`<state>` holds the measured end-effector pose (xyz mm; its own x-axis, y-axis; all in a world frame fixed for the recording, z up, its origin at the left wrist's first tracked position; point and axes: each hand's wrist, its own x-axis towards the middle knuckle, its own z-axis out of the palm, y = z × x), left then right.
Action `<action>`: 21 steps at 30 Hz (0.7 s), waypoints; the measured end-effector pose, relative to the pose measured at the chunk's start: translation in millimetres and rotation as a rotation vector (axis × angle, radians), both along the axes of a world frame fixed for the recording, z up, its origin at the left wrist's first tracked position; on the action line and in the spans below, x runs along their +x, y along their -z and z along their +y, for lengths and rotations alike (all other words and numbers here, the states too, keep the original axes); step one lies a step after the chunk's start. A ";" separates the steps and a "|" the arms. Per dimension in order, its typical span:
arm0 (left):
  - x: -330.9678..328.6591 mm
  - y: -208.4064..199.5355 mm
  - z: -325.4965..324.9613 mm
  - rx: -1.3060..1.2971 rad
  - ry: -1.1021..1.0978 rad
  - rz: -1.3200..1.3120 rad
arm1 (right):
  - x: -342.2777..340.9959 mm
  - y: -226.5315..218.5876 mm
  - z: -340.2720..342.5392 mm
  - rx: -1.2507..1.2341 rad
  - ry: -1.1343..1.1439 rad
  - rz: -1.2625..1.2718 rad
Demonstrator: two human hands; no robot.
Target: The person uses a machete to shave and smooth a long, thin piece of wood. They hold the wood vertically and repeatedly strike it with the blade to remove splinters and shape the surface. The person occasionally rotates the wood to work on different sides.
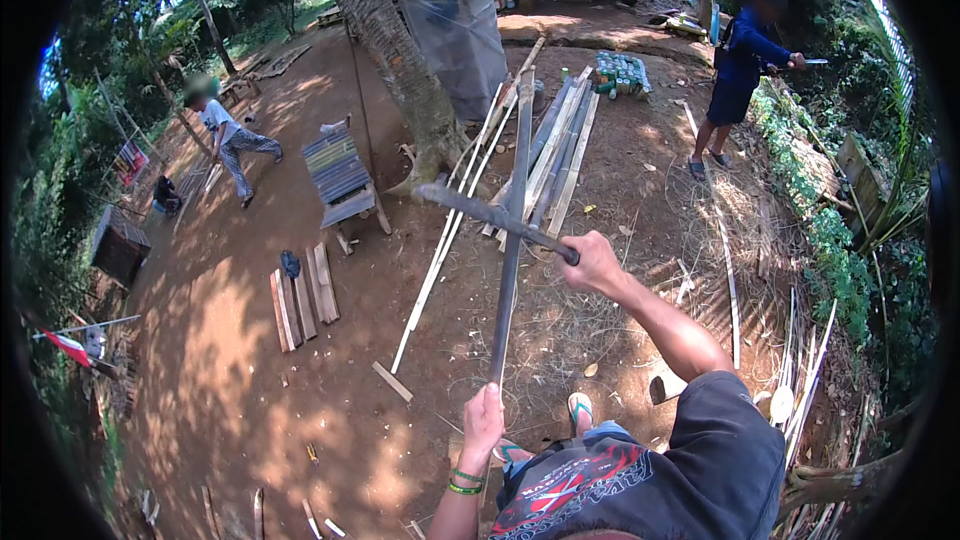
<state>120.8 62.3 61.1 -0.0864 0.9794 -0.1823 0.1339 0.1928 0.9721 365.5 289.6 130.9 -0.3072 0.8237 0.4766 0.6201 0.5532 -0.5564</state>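
Observation:
My left hand [483,418] is closed round the lower end of a long, dark bamboo strip [509,290], which slants up and away from me. In my right hand [592,265] is a machete [465,205], gripped by its handle. Its dark, somewhat blurred blade points left and crosses the strip about midway along; whether the two touch I cannot tell. Beyond the strip, pale and dark split bamboo lengths [572,155] lie in a bundle on the ground. Thin pale strips [437,275] lie just left of it.
A leaning tree trunk [400,50] and a sheet-covered stand [460,40] rise ahead. A slatted bench [337,170] and short boards [303,295] are to the left. One person [738,70] stands far right holding a blade; another person [235,140] bends at far left.

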 end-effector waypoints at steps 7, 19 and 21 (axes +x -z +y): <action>17.9 -11.0 -1.4 -0.037 0.037 0.070 | 18.9 45.5 -14.2 0.149 -0.391 -0.352; 44.7 36.8 -22.6 0.027 -0.069 0.167 | 125.5 -6.5 99.2 -0.135 0.310 0.145; 52.4 33.7 -15.9 -0.022 -0.107 0.083 | 111.1 24.5 68.6 -0.168 0.264 0.199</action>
